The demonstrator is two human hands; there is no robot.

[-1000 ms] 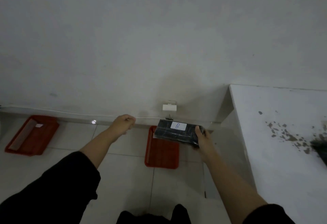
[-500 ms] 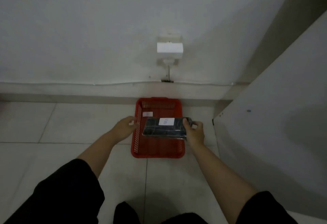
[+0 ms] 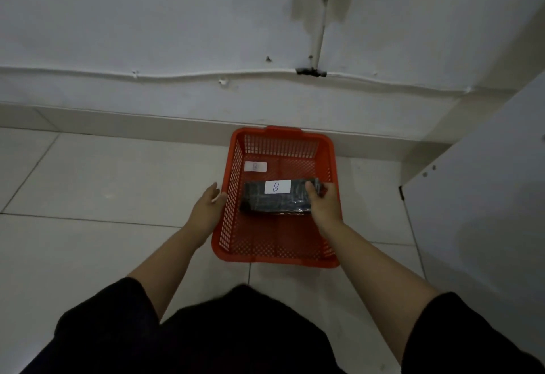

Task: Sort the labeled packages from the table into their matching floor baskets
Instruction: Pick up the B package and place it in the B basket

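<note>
A red mesh floor basket (image 3: 277, 251) stands on the tiles by the wall, with a white "B" tag (image 3: 255, 166) inside it. A dark wrapped package (image 3: 274, 202) with a white "B" label lies low inside the basket. My right hand (image 3: 323, 202) grips the package's right end, thumb on top. My left hand (image 3: 208, 204) rests against the basket's left wall from outside, fingers apart, holding nothing.
The white table's side panel (image 3: 477, 226) rises close on the right of the basket. A wall with a skirting board and a cable (image 3: 206, 75) runs behind. Pale floor tiles (image 3: 103, 190) stretch to the left. My dark clothing fills the bottom.
I have bent closer over the basket. My right hand has lowered the package from above the rim down inside it. My left hand stays beside the left wall.
</note>
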